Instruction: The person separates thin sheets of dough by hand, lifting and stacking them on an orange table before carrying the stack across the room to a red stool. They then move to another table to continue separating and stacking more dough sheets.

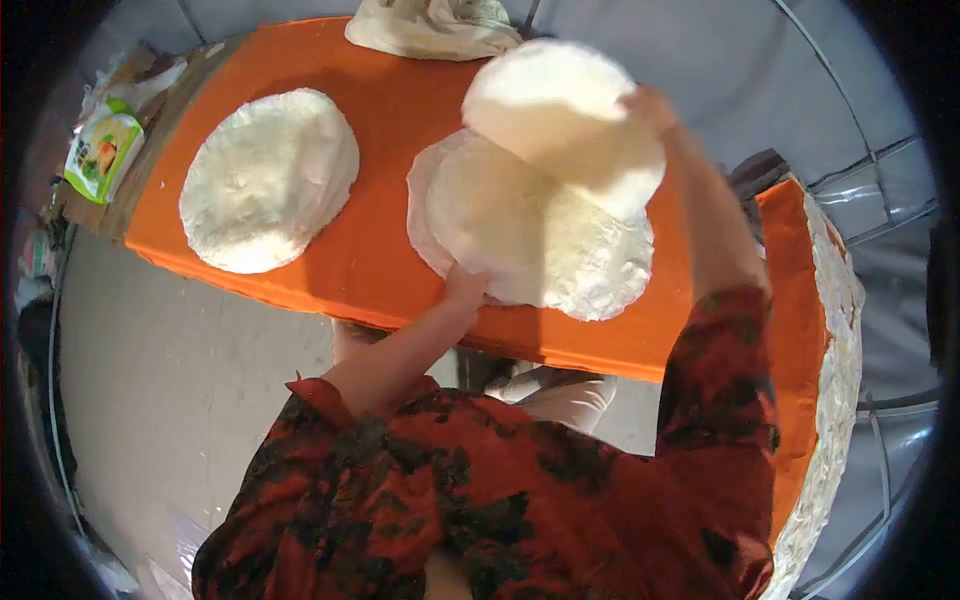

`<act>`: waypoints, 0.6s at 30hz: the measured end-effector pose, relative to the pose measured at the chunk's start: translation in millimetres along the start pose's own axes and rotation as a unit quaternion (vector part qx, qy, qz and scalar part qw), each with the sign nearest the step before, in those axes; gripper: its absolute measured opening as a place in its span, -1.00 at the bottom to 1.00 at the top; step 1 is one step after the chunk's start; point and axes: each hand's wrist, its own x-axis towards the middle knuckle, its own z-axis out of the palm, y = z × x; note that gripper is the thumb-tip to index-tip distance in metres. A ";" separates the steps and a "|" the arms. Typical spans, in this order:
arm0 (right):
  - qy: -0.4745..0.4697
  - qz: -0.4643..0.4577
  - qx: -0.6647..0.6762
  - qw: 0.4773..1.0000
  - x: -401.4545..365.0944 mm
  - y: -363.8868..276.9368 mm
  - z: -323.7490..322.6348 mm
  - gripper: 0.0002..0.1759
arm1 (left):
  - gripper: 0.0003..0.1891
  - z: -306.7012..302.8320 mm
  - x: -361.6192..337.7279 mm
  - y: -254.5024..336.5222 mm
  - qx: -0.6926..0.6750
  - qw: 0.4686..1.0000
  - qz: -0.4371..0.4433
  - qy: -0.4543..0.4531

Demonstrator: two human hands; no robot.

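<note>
A stack of thin, round, pale flatbreads [500,220] lies on the orange cloth in front of me, its sheets not quite lined up. My right hand [650,108] is closed on the right edge of an upper flatbread [545,90], which is lifted and tilted over the far side of the stack. At the near left rim, my left hand [467,287] has its fingers closed on the edge of the stack; how many sheets they hold is hidden. Off to the left lies another round flatbread pile [270,180], touched by neither hand.
The orange cloth [385,130] covers a low table. A whitish cloth bundle [435,28] sits at the far edge. On the left is a green-and-white packet [104,152]. At right, more pale flatbread [835,400] covers a second orange surface [785,260].
</note>
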 end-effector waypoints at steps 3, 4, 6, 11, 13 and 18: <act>0.056 0.115 0.082 0.988 35.6 -47.4 -115.0 -0.63 | -0.48 1.6 -4.3 1.4 -0.060 0.998 0.024 0.007; 0.047 0.152 0.153 0.975 41.7 -72.4 -138.1 -0.67 | -0.53 0.2 -3.8 0.2 -0.069 0.998 0.009 0.003; 0.011 0.139 0.135 0.981 36.2 -118.0 -145.5 -0.74 | -0.61 -6.8 1.4 -1.7 -0.087 0.996 -0.015 -0.003; 0.031 0.040 -0.029 0.998 -63.1 -229.9 -23.2 -0.81 | -0.71 -14.3 -5.8 0.3 -0.177 0.983 -0.035 -0.040; -0.066 0.092 0.041 0.993 -108.2 -274.4 43.4 -0.79 | -0.72 -13.1 -8.3 0.7 -0.162 0.985 -0.028 -0.053; 0.001 0.076 0.125 0.989 -141.9 -298.5 65.2 -0.91 | -0.72 -9.4 -20.7 17.0 -0.129 0.989 0.010 -0.067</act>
